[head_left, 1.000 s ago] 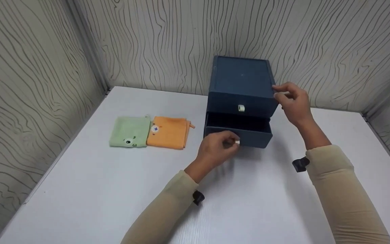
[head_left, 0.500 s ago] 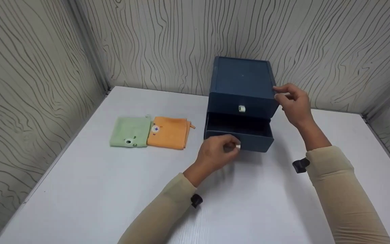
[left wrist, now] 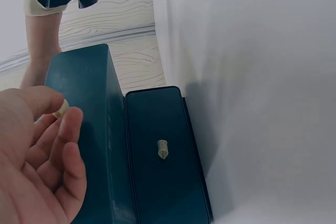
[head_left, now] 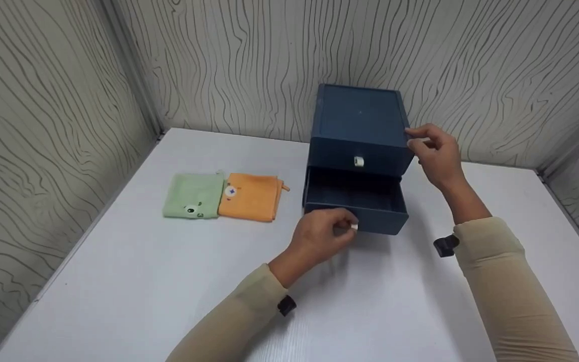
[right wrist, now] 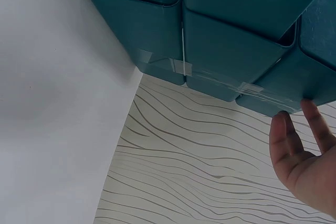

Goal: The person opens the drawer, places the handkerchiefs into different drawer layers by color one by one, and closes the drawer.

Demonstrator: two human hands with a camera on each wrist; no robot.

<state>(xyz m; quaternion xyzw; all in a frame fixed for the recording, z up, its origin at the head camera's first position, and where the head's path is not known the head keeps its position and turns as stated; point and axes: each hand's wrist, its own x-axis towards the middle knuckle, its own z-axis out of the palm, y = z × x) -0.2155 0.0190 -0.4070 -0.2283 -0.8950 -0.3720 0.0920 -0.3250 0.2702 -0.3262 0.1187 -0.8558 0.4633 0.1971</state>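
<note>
A dark blue drawer cabinet point(head_left: 362, 113) stands toward the back of the white table. One drawer point(head_left: 382, 222) below the top one is pulled out, and its dark inside shows. My left hand point(head_left: 319, 234) pinches that drawer's small white knob point(left wrist: 62, 109) between thumb and index finger; its other fingers are loosely bent in the left wrist view. My right hand point(head_left: 440, 153) rests its fingertips on the cabinet's right side, near the top front corner. The right wrist view shows these fingers point(right wrist: 315, 124) touching the side, not wrapped round it.
A folded green cloth point(head_left: 194, 191) and a folded orange cloth point(head_left: 249, 201) lie side by side left of the cabinet. The top drawer's knob point(head_left: 359, 161) and a lower pushed-in drawer point(left wrist: 163, 114) also show. A wood-patterned wall point(head_left: 229, 65) rises behind.
The drawer has slid farther out toward me, with my left hand drawing back on its knob. More of the drawer's inside shows. My right hand has stayed at the cabinet's side.
</note>
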